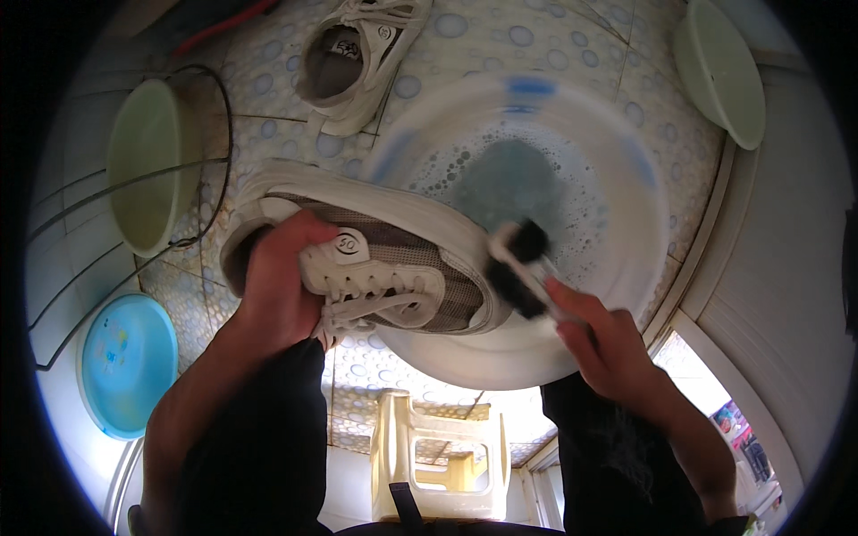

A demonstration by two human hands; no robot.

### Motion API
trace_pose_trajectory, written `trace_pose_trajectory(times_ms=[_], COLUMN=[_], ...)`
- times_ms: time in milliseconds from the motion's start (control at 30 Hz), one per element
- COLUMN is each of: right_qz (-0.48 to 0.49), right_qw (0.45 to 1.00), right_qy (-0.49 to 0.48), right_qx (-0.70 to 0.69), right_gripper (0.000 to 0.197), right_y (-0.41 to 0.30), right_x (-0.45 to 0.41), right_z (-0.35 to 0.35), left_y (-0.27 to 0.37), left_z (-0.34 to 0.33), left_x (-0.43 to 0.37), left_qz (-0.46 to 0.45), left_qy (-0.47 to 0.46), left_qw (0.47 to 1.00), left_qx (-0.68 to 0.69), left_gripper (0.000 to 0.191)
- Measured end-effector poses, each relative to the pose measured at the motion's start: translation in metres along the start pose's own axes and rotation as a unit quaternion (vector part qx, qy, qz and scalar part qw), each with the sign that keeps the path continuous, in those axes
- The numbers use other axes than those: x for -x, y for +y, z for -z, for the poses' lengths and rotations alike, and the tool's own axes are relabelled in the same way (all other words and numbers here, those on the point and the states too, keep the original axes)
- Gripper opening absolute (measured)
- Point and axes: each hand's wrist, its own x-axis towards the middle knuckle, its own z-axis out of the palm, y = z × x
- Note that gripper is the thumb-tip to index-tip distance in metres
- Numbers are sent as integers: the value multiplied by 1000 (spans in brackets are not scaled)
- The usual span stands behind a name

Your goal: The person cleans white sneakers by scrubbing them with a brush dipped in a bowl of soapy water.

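My left hand [285, 275] grips a beige lace-up sneaker [395, 201] around its heel and ankle opening, thumb over the round side patch. The shoe lies on its side in the air, its toe over a white plastic basin [623, 234] with blue marks on its rim. Soapy, cloudy water [516, 181] with bubbles along its edge fills the basin's bottom. In my right hand [603, 342] is a scrub brush [536, 268] with dark bristles and a pale handle, blurred. Its bristles are at the sneaker's toe; whether they touch it I cannot tell.
A second beige sneaker [355, 63] stands on the tiled floor [268, 50] beyond the basin. At left are a pale green basin [144, 174], a wire rack [224, 114] and a blue basin [131, 368]. Another green basin [720, 74] leans at right. A cream plastic stool [439, 462] stands below.
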Motion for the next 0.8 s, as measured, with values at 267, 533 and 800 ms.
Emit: trace_pose_trajectory(times_ms=[267,533,800], right_qz=[-7,39,-71], right_qw=[997,998,997], right_qy=[-80,-46,-17], right_qx=[-7,-10,1], right_gripper=[41,42,40], right_y=[-23,-36,8], right_x=[-47,-94,-15], right_z=[-1,-8,7], left_y=[4,5,2], left_z=[10,3,8], left_x=[6,3,2], left_qz=[-11,5,8], left_qy=[-18,-57,-27], left_qw=[999,998,999], left_qx=[40,23,33], left_gripper=[33,37,36])
